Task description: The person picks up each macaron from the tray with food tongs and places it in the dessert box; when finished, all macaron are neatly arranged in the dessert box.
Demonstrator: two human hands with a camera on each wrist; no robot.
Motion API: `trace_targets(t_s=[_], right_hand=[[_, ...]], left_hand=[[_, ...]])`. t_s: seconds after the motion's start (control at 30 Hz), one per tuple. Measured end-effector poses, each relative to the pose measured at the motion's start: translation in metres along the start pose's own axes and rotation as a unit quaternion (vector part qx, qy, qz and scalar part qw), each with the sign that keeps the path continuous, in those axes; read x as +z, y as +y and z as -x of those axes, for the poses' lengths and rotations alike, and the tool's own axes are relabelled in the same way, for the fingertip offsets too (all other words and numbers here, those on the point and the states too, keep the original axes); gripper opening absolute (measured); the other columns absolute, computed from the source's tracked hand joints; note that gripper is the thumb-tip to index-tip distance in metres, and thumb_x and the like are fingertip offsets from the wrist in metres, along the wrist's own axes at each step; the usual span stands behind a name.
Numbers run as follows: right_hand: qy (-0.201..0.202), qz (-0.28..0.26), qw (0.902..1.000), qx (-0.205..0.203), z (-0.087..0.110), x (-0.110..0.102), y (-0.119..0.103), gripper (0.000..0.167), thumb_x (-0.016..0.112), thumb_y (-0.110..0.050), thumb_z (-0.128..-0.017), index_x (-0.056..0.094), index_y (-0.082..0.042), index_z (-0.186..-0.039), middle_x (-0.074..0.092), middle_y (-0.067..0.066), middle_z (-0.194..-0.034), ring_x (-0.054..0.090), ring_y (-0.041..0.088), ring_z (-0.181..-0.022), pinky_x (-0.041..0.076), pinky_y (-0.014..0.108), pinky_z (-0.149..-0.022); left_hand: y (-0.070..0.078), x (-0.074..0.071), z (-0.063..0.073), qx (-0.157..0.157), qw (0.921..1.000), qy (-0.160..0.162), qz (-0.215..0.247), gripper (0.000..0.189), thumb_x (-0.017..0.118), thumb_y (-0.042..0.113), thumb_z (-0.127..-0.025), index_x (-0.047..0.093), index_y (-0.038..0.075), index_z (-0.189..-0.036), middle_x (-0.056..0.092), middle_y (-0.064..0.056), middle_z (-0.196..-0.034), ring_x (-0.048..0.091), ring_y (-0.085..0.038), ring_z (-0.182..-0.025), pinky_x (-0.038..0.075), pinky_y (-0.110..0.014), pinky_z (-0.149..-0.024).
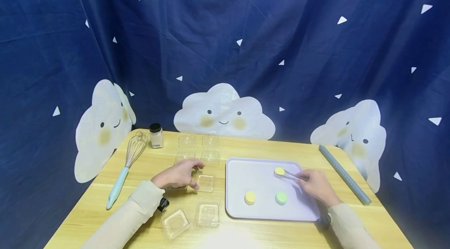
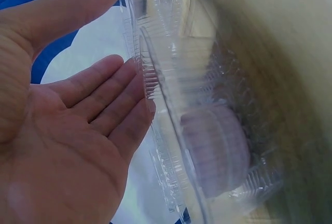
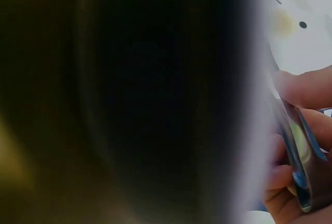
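My right hand [image 1: 318,186] grips metal tongs [image 1: 291,176] over the upper right of a lilac tray [image 1: 239,171]. Between the tong tips is a yellow macaron [image 1: 279,171]. Another yellow macaron [image 1: 250,197] and a green macaron [image 1: 281,197] lie lower on the tray. To the tray's left, my left hand [image 1: 181,174] has its thumb and fingers spread apart beside a clear plastic box [image 1: 205,182]. In the left wrist view, the relaxed fingers are right at the edge of clear plastic packaging [image 2: 171,105], with a pale purple macaron [image 2: 217,149] inside.
More clear boxes stand behind my left hand, and two open clear boxes [image 1: 208,214] [image 1: 175,223] lie in front. A whisk [image 1: 121,182] and a black-lidded jar [image 1: 156,137] are at the left. A long grey-blue bar [image 1: 344,174] lies along the right edge.
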State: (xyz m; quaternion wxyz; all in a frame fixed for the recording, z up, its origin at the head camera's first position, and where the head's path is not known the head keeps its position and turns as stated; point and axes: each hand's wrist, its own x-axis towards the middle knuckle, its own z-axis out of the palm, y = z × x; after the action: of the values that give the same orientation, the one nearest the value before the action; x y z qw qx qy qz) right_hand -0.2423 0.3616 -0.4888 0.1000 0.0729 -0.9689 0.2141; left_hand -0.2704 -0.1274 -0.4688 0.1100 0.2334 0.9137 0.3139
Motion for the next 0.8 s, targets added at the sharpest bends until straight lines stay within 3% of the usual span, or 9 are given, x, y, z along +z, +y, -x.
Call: trace_targets(t_s=[0.37,0.8], right_hand=[[0.018,-0.017,0.9995,0.018,0.0006,0.0004,-0.0022,0.014,0.078,-0.018,-0.083,0.081,-0.012,-0.095,0.079,0.009,-0.097,0.072,0.025,-0.089,0.058,0.042,-0.080],[0.017,-0.033,0.9987,0.035,0.0017,-0.0007,-0.0005,0.016,0.077,-0.020,-0.086,0.081,-0.012,-0.099,0.079,0.013,-0.103,0.073,0.034,-0.099,0.057,0.054,-0.089]], left_hand=[[-0.0008,-0.0010,-0.0016,0.000,1.0000,-0.001,-0.001,0.080,0.093,0.018,-0.065,0.058,0.004,-0.135,0.067,-0.010,-0.132,0.062,-0.029,-0.121,0.049,-0.052,-0.110],[-0.0019,0.0020,0.0022,-0.003,0.9999,0.001,0.014,0.082,0.093,0.018,-0.064,0.057,0.004,-0.136,0.067,-0.010,-0.132,0.062,-0.029,-0.121,0.049,-0.053,-0.110]])
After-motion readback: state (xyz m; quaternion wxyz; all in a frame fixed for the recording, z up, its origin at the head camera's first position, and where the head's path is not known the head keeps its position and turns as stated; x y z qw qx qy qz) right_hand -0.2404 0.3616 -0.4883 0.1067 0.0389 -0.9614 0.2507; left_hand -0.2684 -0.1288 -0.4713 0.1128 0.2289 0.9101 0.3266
